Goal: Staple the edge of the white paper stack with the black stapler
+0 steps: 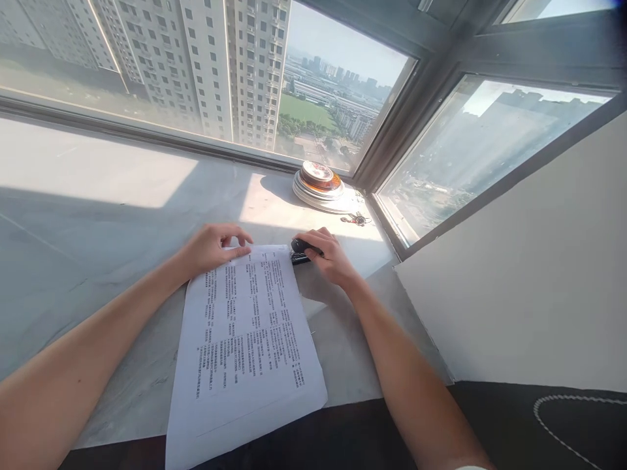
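Printed sheets of paper lie on the marble-look sill, their near end hanging over its front edge. My left hand pinches their far left edge between thumb and curled fingers. At the far right corner, my right hand is wrapped round a black stapler. The stapler's jaws meet the corner of the paper; whether they are pressed together is hard to see. Part of the stapler is hidden under my right fingers.
Behind my hands, a stack of round lamps or dishes stands by the window corner. A small dark tangle, perhaps keys, lies beside it. Window frames and a white wall bound the sill. A twisted cord is at the lower right.
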`<state>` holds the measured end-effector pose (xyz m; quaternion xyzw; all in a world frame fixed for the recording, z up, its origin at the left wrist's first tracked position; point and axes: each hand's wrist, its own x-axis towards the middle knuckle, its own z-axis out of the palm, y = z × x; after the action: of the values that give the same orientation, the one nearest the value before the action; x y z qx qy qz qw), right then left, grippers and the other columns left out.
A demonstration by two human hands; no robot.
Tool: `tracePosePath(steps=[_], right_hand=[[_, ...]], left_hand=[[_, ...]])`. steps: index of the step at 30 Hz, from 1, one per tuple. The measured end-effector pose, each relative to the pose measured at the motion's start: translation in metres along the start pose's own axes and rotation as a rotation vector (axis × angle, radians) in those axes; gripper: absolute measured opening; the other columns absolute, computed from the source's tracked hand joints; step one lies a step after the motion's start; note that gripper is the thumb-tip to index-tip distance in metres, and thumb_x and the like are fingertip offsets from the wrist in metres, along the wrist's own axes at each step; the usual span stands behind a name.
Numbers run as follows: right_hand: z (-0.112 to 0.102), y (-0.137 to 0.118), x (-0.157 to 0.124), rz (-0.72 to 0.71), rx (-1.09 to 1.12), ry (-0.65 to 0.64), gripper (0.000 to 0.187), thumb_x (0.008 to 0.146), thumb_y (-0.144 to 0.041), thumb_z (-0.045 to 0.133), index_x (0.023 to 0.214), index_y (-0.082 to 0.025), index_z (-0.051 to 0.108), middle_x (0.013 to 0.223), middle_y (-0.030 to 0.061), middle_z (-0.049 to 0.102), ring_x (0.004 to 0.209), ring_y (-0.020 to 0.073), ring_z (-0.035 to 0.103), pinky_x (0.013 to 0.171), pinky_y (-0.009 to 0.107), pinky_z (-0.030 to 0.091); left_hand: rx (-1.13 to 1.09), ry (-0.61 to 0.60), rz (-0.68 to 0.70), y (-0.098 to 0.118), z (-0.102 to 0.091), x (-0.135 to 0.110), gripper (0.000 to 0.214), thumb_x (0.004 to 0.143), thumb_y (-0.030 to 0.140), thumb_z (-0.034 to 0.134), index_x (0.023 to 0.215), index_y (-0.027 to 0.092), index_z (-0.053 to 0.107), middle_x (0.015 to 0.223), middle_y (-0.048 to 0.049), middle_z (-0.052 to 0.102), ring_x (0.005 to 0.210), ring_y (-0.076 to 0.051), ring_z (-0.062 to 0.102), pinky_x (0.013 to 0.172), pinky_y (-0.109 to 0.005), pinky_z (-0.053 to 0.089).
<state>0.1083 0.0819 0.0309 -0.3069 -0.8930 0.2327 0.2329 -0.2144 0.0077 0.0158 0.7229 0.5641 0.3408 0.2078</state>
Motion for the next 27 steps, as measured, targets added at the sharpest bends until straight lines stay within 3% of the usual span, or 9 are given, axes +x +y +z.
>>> tracePosePath(steps=[9,27], right_hand=[[0.012,-0.011,0.0,0.053,-0.055,0.097,0.03,0.109,-0.042,0.053,0.132,-0.036,0.07,0.119,0.0015,0.075,0.113,0.0293,0.057,0.106,0.048,0.039],[0.024,-0.011,0.002,0.017,-0.228,0.111,0.03,0.109,-0.032,0.051,0.129,-0.039,0.071,0.118,0.0026,0.074,0.111,0.0306,0.057,0.106,0.051,0.036]], left_hand=[[-0.048,-0.024,-0.049,0.003,0.004,0.002,0.021,0.087,0.048,0.078,0.095,0.029,0.084,0.094,-0.0044,0.075,0.058,-0.013,0.043,0.055,-0.031,0.039],[-0.046,-0.005,-0.081,0.001,0.005,0.001,0.022,0.085,0.05,0.078,0.092,0.03,0.085,0.088,-0.0038,0.071,0.058,-0.013,0.042,0.053,-0.032,0.037]])
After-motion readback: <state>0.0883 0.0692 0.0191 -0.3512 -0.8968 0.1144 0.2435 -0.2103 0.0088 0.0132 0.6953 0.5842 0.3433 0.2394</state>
